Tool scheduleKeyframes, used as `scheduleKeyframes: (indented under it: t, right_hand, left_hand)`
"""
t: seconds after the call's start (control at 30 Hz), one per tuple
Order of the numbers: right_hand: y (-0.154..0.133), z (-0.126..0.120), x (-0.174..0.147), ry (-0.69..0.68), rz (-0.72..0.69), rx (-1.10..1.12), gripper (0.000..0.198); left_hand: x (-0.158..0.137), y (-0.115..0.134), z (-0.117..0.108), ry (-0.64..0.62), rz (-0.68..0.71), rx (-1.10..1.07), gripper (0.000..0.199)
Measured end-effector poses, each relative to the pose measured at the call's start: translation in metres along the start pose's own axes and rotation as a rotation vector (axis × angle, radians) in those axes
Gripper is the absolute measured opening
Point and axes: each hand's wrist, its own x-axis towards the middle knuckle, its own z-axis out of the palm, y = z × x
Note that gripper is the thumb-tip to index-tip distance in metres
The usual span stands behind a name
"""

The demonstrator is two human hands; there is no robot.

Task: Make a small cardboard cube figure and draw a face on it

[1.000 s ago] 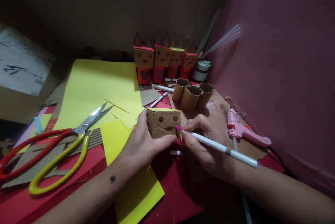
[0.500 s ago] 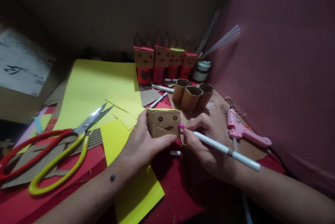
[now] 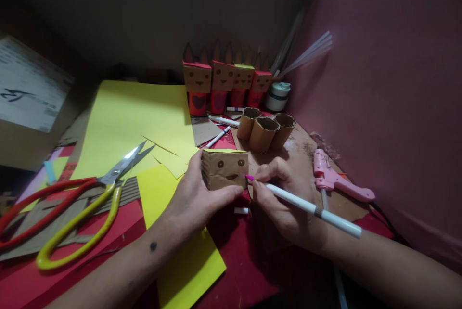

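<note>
A small cardboard box (image 3: 220,179) with two drawn eyes and a mouth stands upright in my left hand (image 3: 197,193), thumb along its lower front edge and fingers behind its left side. Between the thumb and fingers of my right hand (image 3: 277,198) is a white marker pen (image 3: 306,206) with a pink tip. That tip is at the right part of the box's face; whether it touches the cardboard I cannot tell. Just below the box lies a white pen cap (image 3: 241,211).
Scissors (image 3: 115,173) with red and yellow handles lie left on yellow paper (image 3: 133,116). Three cardboard tubes (image 3: 263,138) stand behind the box. Several animal figures (image 3: 197,79) line the back beside a pale green jar (image 3: 277,97). A pink glue gun (image 3: 339,181) rests at the right.
Both hands, the box and the marker keep almost the same place. The marker's rear end has shifted very slightly right and down, and the whole view has drifted a little.
</note>
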Motion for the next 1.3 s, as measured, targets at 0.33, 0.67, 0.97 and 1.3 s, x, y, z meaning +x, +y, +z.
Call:
scheduleKeyframes:
  t: [0.33,0.67,0.97,1.3]
  right_hand:
    - [-0.0076,-0.0004,0.004,-0.024,0.025,0.041,0.012]
    - [-0.0067,0.0029,0.0047,-0.006,0.015,0.107,0.014]
    - [-0.0048,0.0024,0.0059,0.016,0.024,0.127,0.012]
    - [-0.0068,-0.0016,0.0031,0.021,0.039,0.069,0.009]
  left_hand:
    - [0.0007,-0.0013,-0.0003,-0.004,0.001,0.024,0.07]
    - [0.0007,-0.0017,-0.0002,-0.009,-0.006,0.034,0.071]
    - [-0.0005,-0.0027,0.0009,-0.005,0.015,-0.007,0.07]
    - [-0.0017,-0.0003,0.0008,0.005,0.005,-0.021,0.067]
